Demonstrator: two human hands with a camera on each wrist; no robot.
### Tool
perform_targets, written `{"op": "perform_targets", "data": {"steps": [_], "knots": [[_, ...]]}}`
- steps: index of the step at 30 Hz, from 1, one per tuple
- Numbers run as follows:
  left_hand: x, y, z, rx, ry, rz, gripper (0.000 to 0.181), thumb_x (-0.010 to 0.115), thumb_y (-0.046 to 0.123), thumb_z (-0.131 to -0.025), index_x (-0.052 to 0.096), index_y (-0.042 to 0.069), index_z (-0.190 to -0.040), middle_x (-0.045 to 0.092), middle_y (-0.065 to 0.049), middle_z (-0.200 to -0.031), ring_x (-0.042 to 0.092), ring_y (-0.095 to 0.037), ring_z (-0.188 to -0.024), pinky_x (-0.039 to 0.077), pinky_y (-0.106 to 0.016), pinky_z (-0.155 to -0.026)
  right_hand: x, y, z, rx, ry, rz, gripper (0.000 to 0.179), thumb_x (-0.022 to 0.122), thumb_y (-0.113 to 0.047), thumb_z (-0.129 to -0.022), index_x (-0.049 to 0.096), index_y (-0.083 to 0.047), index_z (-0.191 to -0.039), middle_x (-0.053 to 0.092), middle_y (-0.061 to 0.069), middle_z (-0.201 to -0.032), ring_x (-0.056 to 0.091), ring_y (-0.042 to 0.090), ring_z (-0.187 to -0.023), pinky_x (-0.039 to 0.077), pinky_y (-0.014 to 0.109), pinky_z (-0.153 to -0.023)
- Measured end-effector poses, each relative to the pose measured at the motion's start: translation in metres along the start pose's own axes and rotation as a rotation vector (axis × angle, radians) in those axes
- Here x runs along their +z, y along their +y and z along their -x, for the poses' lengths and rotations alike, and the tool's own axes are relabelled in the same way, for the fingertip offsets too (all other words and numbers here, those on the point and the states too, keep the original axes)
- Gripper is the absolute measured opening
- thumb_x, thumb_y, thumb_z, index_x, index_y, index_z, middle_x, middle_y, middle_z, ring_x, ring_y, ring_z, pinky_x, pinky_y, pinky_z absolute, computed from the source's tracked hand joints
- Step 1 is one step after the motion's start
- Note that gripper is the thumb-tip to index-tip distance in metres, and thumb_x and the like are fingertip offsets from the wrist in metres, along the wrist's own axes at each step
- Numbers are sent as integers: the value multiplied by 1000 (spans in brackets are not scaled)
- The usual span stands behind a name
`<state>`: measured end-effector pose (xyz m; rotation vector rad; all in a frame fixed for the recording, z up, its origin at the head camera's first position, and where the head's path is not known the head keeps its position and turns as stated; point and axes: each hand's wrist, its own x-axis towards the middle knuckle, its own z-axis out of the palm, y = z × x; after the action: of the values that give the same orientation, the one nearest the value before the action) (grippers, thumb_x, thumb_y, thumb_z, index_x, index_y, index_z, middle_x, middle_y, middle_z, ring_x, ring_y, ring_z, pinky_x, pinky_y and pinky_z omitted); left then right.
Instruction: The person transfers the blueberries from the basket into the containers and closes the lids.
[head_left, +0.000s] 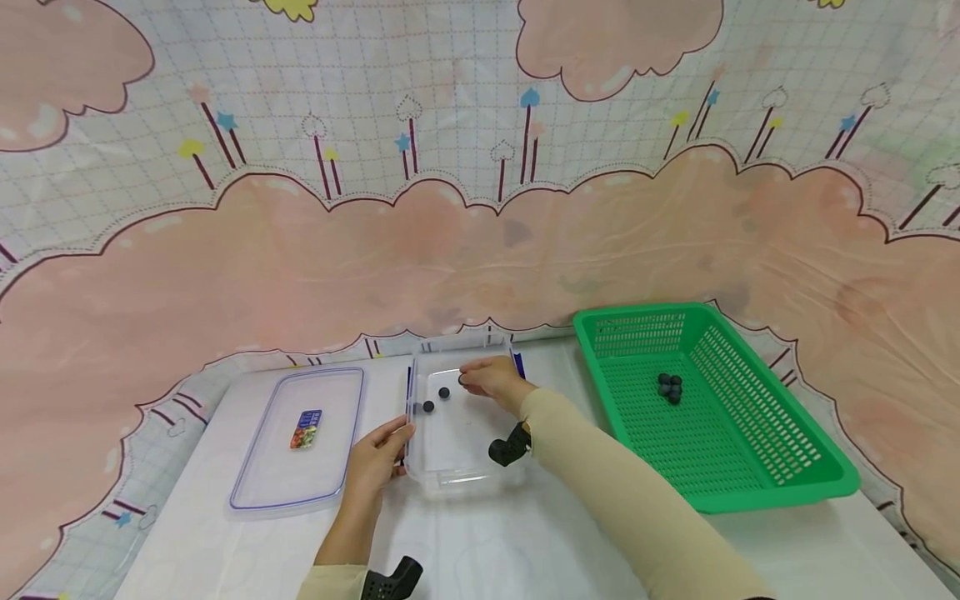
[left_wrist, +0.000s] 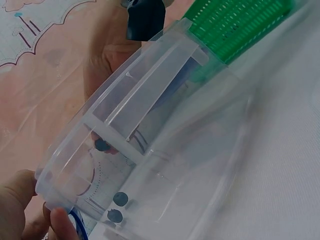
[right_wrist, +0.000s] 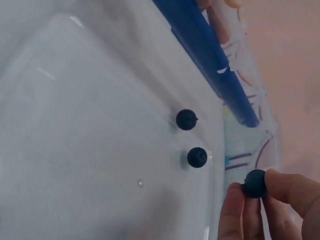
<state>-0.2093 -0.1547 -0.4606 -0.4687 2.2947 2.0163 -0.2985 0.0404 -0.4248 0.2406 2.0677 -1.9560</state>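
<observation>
Between thumb and fingertips, my right hand point(head_left: 497, 382) pinches a dark blueberry point(right_wrist: 255, 183) over the far part of a clear plastic container point(head_left: 465, 479). Two more blueberries, one farther back point(head_left: 444, 392) and one nearer point(head_left: 428, 407), lie apart on the container's floor toward its left side. My left hand point(head_left: 372, 458) grips the container's left wall near the front, thumb on one side and fingers on the other. Along that wall runs a blue clip point(right_wrist: 215, 70), large in the right wrist view.
A clear lid with a blue rim point(head_left: 258, 492) lies flat left of the container, bearing a colourful label point(head_left: 305, 429). To the right stands a green slotted basket point(head_left: 637, 450) with several blueberries point(head_left: 670, 388) clustered inside. A patterned cloth point(head_left: 420, 258) hangs behind the white table point(head_left: 480, 550).
</observation>
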Motion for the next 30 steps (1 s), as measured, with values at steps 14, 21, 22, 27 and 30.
{"op": "perform_targets", "data": {"steps": [14, 21, 22, 27, 30], "knots": [[-2, 0, 0, -17, 10, 9, 43, 71, 23, -91, 64, 5, -129, 55, 4, -76, 50, -8, -71, 48, -18, -52, 10, 10, -11, 75, 46, 26, 32, 66, 2, -90, 65, 7, -122, 66, 19, -121, 62, 13, -82, 57, 25, -84], [1, -2, 0, -2, 14, 16, 42, 71, 21, -91, 65, 3, -128, 56, 2, -78, 50, -9, -70, 48, -18, -51, 7, 21, -12, 98, 54, 88, 32, 70, -5, -89, 68, 2, -120, 70, 14, -115, 57, 9, -74, 54, 19, -75], [1, -2, 0, 2, 15, 13, 42, 71, 21, -91, 64, 3, -128, 56, 2, -78, 50, -9, -70, 48, -18, -51, 7, 22, -12, 98, 53, 97, 31, 70, -6, -89, 68, 1, -120, 70, 13, -114, 57, 8, -74, 53, 19, -75], [2, -1, 0, 3, 25, 8, 41, 71, 22, -91, 65, 3, -127, 56, 3, -78, 49, -10, -72, 48, -19, -51, 6, 23, -13, 91, 44, 76, 32, 70, -6, -89, 68, 2, -120, 69, 14, -114, 57, 9, -75, 54, 20, -77], [3, -2, 1, 7, 34, 6, 41, 71, 22, -91, 65, 3, -126, 55, 4, -78, 49, -10, -72, 48, -18, -51, 6, 25, -13, 82, 40, 51, 32, 70, -5, -89, 67, 4, -120, 69, 16, -116, 58, 9, -76, 54, 21, -79]]}}
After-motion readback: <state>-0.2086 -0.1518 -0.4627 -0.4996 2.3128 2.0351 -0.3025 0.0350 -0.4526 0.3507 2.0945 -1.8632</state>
